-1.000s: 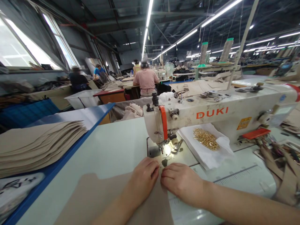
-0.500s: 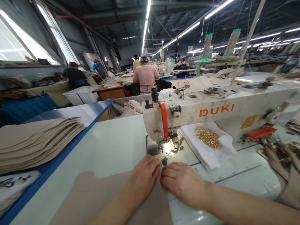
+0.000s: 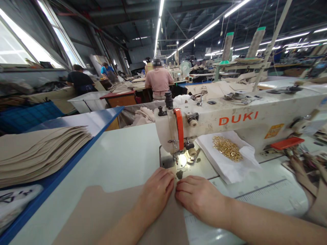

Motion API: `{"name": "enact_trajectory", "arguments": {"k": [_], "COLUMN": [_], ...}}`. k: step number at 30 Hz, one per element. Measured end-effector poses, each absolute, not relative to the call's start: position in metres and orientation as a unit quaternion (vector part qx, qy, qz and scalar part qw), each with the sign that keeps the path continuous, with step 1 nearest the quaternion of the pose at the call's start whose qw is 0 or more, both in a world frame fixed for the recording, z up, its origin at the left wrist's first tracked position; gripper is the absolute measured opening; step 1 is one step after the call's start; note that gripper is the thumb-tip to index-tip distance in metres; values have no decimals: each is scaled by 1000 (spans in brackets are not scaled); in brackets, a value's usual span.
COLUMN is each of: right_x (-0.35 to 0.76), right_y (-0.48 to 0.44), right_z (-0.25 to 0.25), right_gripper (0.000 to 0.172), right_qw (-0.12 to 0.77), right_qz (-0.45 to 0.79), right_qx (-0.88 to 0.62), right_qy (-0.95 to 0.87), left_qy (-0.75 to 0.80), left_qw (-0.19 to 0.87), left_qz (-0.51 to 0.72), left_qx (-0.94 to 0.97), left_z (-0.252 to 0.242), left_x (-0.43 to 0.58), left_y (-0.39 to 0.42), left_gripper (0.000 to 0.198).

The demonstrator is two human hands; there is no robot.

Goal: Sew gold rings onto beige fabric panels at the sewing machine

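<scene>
My left hand (image 3: 157,192) and my right hand (image 3: 198,197) rest side by side on a beige fabric piece (image 3: 102,214) lying on the pale green table. Both hands have their fingers curled together, pinching the fabric's front edge just before the needle and presser foot (image 3: 178,163) of the white DUKI sewing machine (image 3: 230,117). The fingertips of the two hands nearly touch. A small lamp lights the needle plate.
A stack of beige cut pieces (image 3: 38,153) lies at the left on a blue-edged table. A white cloth with several gold metal rings (image 3: 227,149) sits under the machine arm. Beige straps (image 3: 306,173) pile at the right. Other people sit at machines farther back.
Both hands stay on the fabric edge by the needle; only the camera has tilted slightly.
</scene>
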State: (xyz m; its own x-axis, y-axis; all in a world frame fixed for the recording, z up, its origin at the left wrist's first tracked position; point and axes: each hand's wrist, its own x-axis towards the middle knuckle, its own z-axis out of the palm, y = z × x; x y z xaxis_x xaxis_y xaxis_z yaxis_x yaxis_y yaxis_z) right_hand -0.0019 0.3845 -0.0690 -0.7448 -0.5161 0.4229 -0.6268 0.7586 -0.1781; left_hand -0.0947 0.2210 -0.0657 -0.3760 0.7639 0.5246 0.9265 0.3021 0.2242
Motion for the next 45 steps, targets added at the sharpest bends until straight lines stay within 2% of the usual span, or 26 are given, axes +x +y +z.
{"name": "enact_trajectory", "arguments": {"k": [5, 15, 27, 40, 45], "right_x": [-2, -4, -9, -25, -37], "right_y": [384, 384, 384, 395, 404], "right_z": [-71, -64, -66, -59, -63], "right_gripper": [16, 7, 12, 9, 14], "right_qw": [186, 206, 207, 179, 183], "right_qz": [158, 59, 60, 38, 39], "right_qx": [308, 309, 302, 286, 274], "right_qy": [-919, -927, -929, -941, -943], "left_qy": [-790, -787, -794, -792, -790], "left_qw": [167, 153, 125, 149, 149], "left_qz": [-252, -269, -283, -274, -277], "left_qx": [-534, -534, -523, -525, -527], "left_z": [-65, -60, -62, -63, -62], "left_x": [-94, -90, -87, -105, -118], "left_y": [222, 219, 214, 229, 241], "left_gripper": [16, 12, 15, 14, 14]}}
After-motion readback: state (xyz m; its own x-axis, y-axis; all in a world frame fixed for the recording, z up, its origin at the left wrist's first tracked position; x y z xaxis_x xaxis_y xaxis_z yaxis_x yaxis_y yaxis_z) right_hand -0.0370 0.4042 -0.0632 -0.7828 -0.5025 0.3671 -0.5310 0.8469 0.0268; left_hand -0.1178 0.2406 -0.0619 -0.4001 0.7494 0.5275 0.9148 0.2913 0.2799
